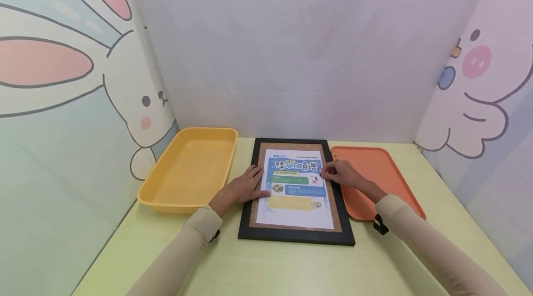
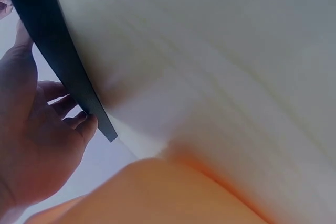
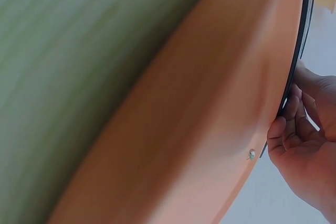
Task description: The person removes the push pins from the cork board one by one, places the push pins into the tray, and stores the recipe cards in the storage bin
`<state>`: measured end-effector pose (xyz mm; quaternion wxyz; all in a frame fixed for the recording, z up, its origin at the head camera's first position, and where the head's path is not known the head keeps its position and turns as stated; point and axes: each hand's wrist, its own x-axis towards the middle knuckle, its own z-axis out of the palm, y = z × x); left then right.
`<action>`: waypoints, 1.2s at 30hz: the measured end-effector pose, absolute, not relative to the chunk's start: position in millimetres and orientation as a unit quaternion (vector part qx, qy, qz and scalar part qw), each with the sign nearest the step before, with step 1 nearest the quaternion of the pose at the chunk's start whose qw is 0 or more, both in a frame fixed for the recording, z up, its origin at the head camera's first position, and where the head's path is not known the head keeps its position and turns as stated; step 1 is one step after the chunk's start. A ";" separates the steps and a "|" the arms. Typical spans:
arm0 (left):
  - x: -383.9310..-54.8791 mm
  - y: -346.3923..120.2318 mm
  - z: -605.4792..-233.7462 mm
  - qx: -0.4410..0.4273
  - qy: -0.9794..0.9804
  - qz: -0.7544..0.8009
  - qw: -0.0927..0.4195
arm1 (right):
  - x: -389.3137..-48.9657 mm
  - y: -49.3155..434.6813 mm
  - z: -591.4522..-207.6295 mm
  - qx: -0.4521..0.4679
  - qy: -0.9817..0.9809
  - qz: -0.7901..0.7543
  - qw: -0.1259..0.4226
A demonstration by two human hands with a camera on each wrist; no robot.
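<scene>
A printed poster sheet (image 1: 297, 212) lies on a brown board set in a black frame (image 1: 291, 236). My left hand (image 1: 243, 186) rests on the left side of the frame and sheet, fingers spread and thumb on the paper. At the sheet's right edge, my right hand (image 1: 342, 173) has its thumb and fingers drawn together in a pinch against the board. What sits between those fingertips is hidden; I cannot tell its kind. Fingers (image 3: 292, 107) of the right hand overlap the frame's dark edge in the right wrist view.
On the left stands a yellow tray (image 1: 187, 206). An orange tray (image 1: 379, 166) lies against the frame's right side, with a tiny greenish piece (image 3: 252, 154) near its edge. Printed cartoon walls enclose the table (image 1: 266, 268) on the sides, and a plain wall (image 1: 291, 55) is behind.
</scene>
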<state>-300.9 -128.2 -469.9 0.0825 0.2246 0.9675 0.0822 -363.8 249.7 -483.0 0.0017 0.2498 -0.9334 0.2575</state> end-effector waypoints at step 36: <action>-303.6 -126.1 -466.9 0.240 0.968 0.011 0.077 | -361.3 248.8 -482.1 0.261 -0.929 0.264 0.003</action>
